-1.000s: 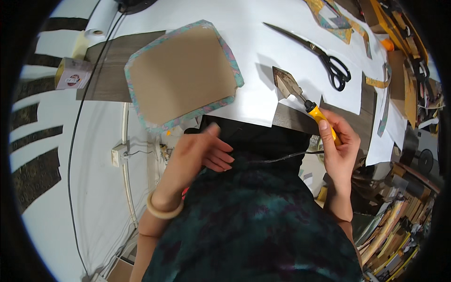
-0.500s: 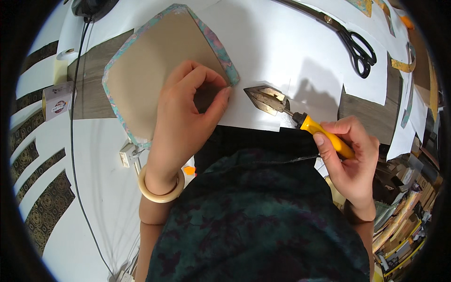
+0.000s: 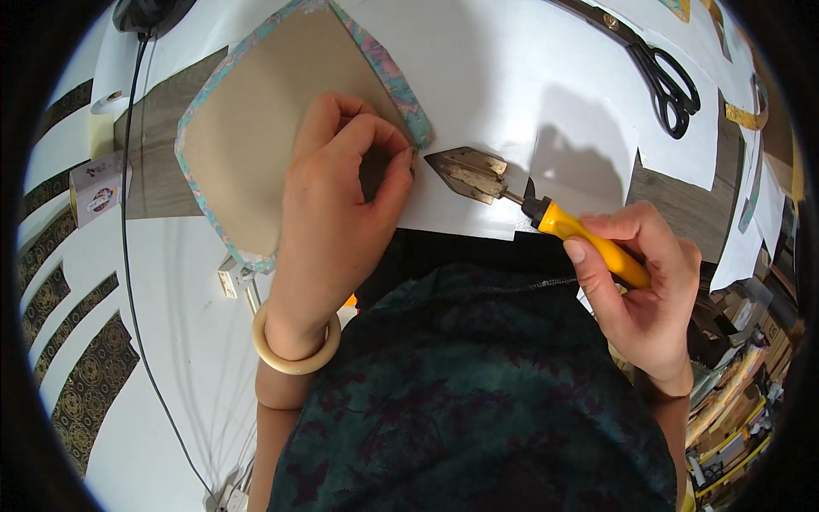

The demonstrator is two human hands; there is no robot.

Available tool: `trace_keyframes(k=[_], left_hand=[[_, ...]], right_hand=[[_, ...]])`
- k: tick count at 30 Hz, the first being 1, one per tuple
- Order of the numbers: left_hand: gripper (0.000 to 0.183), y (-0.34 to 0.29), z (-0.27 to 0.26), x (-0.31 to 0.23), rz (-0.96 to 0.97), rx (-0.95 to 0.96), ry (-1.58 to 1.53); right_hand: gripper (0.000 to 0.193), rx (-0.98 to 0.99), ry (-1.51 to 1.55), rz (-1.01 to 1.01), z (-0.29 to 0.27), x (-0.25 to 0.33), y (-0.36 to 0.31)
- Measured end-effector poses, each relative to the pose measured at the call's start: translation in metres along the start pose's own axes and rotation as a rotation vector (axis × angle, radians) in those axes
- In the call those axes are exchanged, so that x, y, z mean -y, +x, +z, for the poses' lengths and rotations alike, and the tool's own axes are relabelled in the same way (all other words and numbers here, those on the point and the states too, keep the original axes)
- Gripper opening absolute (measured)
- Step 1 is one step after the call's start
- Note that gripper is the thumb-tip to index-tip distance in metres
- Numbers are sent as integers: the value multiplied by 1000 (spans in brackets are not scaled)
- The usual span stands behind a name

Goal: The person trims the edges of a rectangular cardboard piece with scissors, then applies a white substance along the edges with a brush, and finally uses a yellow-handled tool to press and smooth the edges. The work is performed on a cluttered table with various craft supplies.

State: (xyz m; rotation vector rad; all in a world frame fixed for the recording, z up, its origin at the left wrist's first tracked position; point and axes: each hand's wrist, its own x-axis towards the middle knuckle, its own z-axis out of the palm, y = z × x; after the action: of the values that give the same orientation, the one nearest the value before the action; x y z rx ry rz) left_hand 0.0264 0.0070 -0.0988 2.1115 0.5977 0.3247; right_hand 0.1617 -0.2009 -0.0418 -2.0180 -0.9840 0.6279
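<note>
A beige board [image 3: 256, 128] with teal and pink patterned fabric folded over its rim lies to the left on white paper. My left hand [image 3: 341, 192] rests over its lower right part, thumb and forefinger pinched together at the fabric edge. That hand hides the corner beneath it. In my right hand [image 3: 644, 299] is a small craft iron [image 3: 595, 243], gripped by its yellow handle. Its pointed metal head [image 3: 469, 175] is turned left toward the board's edge, just short of the fabric strip and my left fingertips.
Black-handled scissors [image 3: 664, 85] lie at the upper right on white paper [image 3: 503, 68]. A black cable [image 3: 136, 299] runs down the left side, near a small box [image 3: 96, 192]. Dark patterned strips [image 3: 90, 392] lie at far left. Rolls and boxes [image 3: 725, 392] crowd the lower right.
The iron's head has moved a little left, closer to the board's edge. My left hand keeps its pinch at the edge. The view has shifted slightly.
</note>
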Motion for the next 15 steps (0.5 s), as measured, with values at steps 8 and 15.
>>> trace_keyframes(k=[8,15], left_hand=[[5,-2,0,-1,-21,16,57],[8,-2,3,1,16,-55,18]], right_hand=[[12,3,0,20,6,4,2],[13,8,-58,-49,10,6,4]])
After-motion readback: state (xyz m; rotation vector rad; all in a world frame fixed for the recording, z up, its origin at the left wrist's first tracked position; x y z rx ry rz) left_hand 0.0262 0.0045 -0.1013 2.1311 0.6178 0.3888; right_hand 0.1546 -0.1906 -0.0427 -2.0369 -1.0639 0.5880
